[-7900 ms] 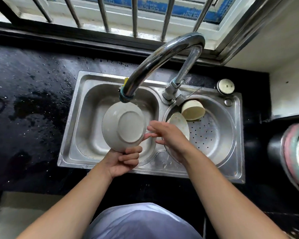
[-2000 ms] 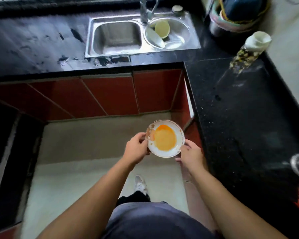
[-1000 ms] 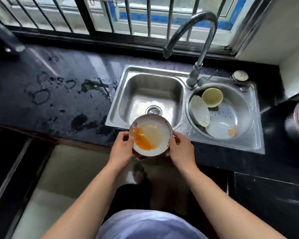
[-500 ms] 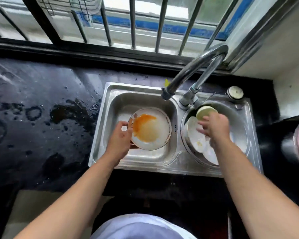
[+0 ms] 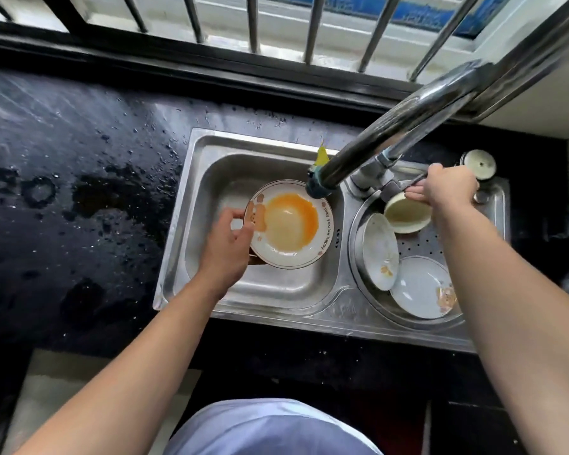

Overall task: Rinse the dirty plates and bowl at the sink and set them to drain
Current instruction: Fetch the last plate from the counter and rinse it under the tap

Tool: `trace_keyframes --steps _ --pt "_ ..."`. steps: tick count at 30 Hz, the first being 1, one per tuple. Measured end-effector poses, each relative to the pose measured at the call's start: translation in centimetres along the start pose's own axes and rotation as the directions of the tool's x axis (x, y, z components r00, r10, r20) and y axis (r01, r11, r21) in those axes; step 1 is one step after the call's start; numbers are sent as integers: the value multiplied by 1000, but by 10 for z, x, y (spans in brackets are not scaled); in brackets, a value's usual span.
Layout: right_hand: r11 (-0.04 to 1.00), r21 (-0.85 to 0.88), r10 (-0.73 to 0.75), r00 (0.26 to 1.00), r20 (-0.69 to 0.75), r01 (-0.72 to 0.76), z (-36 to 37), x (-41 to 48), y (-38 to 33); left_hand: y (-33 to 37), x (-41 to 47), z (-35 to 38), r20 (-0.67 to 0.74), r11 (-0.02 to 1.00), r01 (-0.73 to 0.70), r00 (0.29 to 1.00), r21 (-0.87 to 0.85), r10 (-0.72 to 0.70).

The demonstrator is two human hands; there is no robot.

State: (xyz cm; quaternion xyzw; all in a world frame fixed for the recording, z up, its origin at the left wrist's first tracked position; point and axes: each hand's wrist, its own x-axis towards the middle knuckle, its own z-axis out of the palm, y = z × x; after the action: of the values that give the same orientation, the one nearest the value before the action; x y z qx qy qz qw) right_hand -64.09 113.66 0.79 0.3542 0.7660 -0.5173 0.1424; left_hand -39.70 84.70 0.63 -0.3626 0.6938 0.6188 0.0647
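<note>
A white plate (image 5: 289, 224) smeared with orange sauce is held by its left rim in my left hand (image 5: 226, 244), over the left sink basin (image 5: 276, 284) and just under the tap spout (image 5: 321, 183). No water shows at the spout. My right hand (image 5: 445, 188) is closed on the thin tap lever (image 5: 414, 182) behind the right basin. In the round perforated right basin (image 5: 431, 241) stand a cream bowl (image 5: 407, 214) on its side, a plate (image 5: 380, 251) leaning on edge, and a flatter plate (image 5: 422, 287).
The black stone counter (image 5: 79, 205) to the left of the sink is wet with puddles and drops. A barred window (image 5: 276, 24) runs behind the tap. A round white knob (image 5: 480, 160) sits at the sink's back right corner.
My right hand has moved from above the bowl up to the tap lever and closed on it. My left hand has shifted the dirty plate right, under the spout. The view has moved closer.
</note>
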Motion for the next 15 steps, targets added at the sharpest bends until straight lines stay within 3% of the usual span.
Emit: trace_keyframes --steps 4,10,15 --pt "1000 -18 11 997 -75 -12 -5 4 2 -1 -4 4 -5 999 -11 1000 -34 11" --pt "995 96 44 999 -30 -41 -13 -9 24 -5 -10 6 -7 998 -16 1000 -58 16" --pt "992 -35 -119 993 -4 119 -6 -75 54 -8 -11 6 -20 993 17 1000 -118 -20"
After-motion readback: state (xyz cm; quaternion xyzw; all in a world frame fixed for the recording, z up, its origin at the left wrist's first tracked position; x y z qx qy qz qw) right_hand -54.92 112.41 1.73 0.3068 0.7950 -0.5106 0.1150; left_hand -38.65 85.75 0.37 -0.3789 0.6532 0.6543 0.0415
